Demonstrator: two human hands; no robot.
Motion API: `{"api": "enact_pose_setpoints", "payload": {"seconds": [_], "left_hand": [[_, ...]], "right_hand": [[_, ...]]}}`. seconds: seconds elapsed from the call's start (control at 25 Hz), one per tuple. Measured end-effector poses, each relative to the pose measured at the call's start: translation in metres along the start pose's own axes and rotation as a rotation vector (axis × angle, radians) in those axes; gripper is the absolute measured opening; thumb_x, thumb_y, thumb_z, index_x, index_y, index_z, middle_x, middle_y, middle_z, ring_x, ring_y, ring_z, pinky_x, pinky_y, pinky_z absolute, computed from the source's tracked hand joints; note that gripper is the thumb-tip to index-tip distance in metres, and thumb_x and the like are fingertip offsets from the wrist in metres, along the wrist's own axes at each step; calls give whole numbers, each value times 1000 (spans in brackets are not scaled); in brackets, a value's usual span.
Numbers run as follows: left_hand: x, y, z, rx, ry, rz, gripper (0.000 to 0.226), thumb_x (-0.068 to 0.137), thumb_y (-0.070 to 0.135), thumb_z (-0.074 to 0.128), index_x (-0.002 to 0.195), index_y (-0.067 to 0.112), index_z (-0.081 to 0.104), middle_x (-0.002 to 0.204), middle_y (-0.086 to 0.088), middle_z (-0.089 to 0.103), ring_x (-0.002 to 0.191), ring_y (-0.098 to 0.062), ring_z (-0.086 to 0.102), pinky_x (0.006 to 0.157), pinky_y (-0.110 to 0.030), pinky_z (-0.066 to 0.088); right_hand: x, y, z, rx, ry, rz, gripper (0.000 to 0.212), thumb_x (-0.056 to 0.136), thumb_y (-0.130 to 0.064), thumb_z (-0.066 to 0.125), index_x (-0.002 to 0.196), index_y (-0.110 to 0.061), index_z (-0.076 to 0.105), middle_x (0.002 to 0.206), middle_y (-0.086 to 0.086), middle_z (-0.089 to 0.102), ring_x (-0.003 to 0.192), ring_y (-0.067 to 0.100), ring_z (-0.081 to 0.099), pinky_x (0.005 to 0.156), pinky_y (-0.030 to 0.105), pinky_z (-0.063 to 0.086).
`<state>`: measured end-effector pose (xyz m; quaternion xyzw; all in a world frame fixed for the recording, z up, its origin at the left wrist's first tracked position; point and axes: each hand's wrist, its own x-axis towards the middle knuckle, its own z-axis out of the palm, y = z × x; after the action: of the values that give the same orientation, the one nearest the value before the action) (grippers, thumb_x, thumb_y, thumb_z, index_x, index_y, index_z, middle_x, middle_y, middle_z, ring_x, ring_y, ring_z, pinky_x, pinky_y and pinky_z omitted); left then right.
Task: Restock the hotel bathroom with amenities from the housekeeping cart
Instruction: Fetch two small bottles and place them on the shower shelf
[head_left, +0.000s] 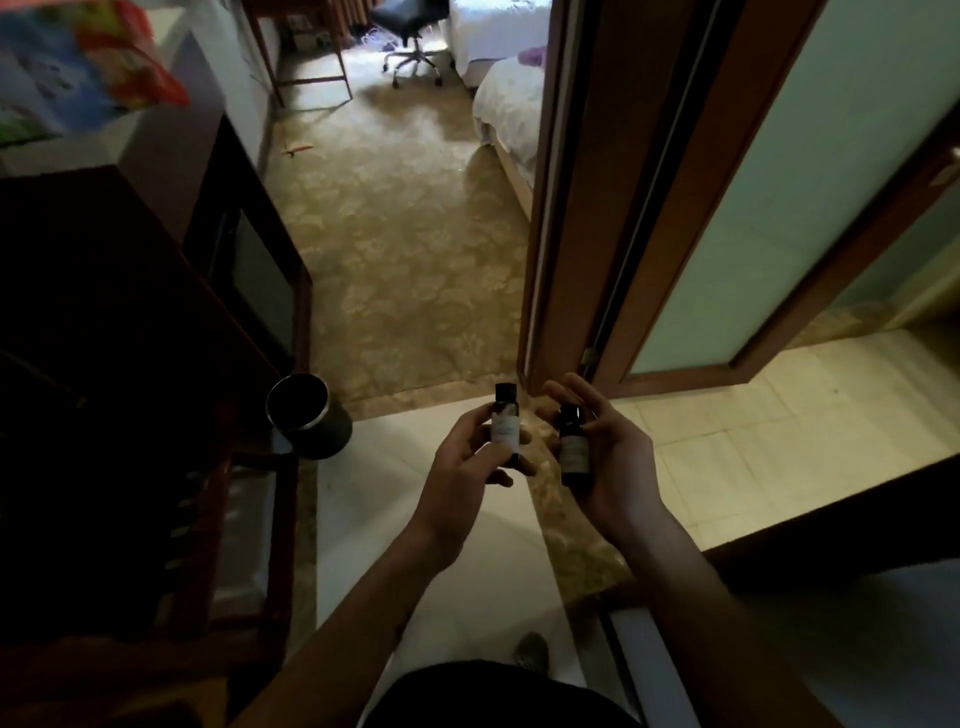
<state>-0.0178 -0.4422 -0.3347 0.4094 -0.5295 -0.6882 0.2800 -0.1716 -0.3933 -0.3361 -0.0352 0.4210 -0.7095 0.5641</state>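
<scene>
The small dark white-labelled bottle (505, 427) has a black cap; the small dark grey-labelled bottle (573, 446) is black-capped too. The soft pile carpet (395, 234) is tan-gold with paler floral figures. The round metal bin (306, 423) is black, silver-rimmed. The wooden door (675, 223) is reddish-brown around pale green frosted glass (810, 182). The square floor tiles (753, 441) are cream.

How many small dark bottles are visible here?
2. One small dark bottle with a pale label is in the left hand; the second bottle is in the right hand.
</scene>
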Motion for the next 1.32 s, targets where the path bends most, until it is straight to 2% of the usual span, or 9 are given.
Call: {"api": "enact_pose_setpoints", "payload": {"seconds": [0.08, 0.24, 0.36, 0.56, 0.76, 0.88, 1.0, 1.12, 1.32], "left_hand": [[40, 12, 8, -19, -46, -22, 43, 86, 26, 54, 128, 20, 58, 107, -5, 73, 92, -29, 70, 71, -27, 53], [139, 29, 25, 0, -169, -57, 43, 84, 22, 53, 127, 15, 60, 105, -9, 73, 86, -24, 70, 68, -25, 52], [213, 44, 38, 21, -298, -50, 32, 96, 11, 51, 127, 14, 60, 105, -13, 72, 81, -19, 71, 67, -27, 51], [321, 85, 67, 38, -483, -94, 30, 101, 6, 50, 120, 26, 61, 106, -9, 73, 82, -18, 73, 88, -52, 51], [389, 108, 111, 145, -683, -116, 31, 103, 12, 49, 131, 25, 57, 112, -3, 73, 87, -18, 73, 80, -35, 49], [425, 108, 152, 186, -775, -156, 30, 103, 14, 49, 128, 28, 59, 107, 4, 74, 89, -18, 73, 80, -35, 49], [456, 103, 208, 215, -857, -151, 33, 96, 22, 52, 127, 25, 60, 114, -4, 73, 87, -20, 73, 80, -38, 49], [491, 96, 277, 207, -891, -172, 41, 89, 27, 49, 127, 19, 60, 111, -8, 73, 84, -22, 72, 75, -35, 50], [539, 98, 404, 259, -951, -157, 20, 102, 20, 54, 120, 12, 59, 95, -6, 68, 74, -13, 63, 68, -27, 50]], "right_hand": [[27, -20, 0, 26, 15, -27, 61, 75, -1, 38, 133, -9, 57, 128, 12, 69, 114, 31, 64, 106, 48, 42], [95, -60, 0, 168, 111, -108, 68, 68, 1, 35, 132, -4, 58, 129, 16, 68, 96, 26, 69, 66, 29, 50], [144, -89, 9, 283, 148, -194, 64, 75, -3, 31, 134, 0, 56, 118, 18, 69, 86, 28, 65, 57, 29, 51], [210, -150, 22, 319, 248, -365, 59, 83, -12, 30, 135, -3, 57, 127, 17, 67, 88, 25, 68, 66, 29, 50], [248, -193, 10, 342, 339, -492, 60, 80, -17, 37, 136, -5, 56, 128, 15, 67, 98, 25, 66, 70, 30, 50], [266, -222, -14, 365, 420, -554, 56, 85, -13, 34, 136, -5, 56, 129, 16, 67, 97, 25, 67, 75, 32, 48], [284, -258, -53, 393, 491, -603, 58, 81, -12, 39, 136, -5, 56, 128, 15, 67, 96, 25, 66, 78, 33, 47], [308, -302, -99, 447, 510, -632, 57, 80, -8, 41, 136, -6, 56, 126, 15, 68, 93, 25, 66, 69, 31, 52], [334, -392, -179, 400, 626, -655, 47, 92, -4, 36, 133, -12, 59, 126, 9, 71, 98, 20, 65, 75, 30, 47]]}}
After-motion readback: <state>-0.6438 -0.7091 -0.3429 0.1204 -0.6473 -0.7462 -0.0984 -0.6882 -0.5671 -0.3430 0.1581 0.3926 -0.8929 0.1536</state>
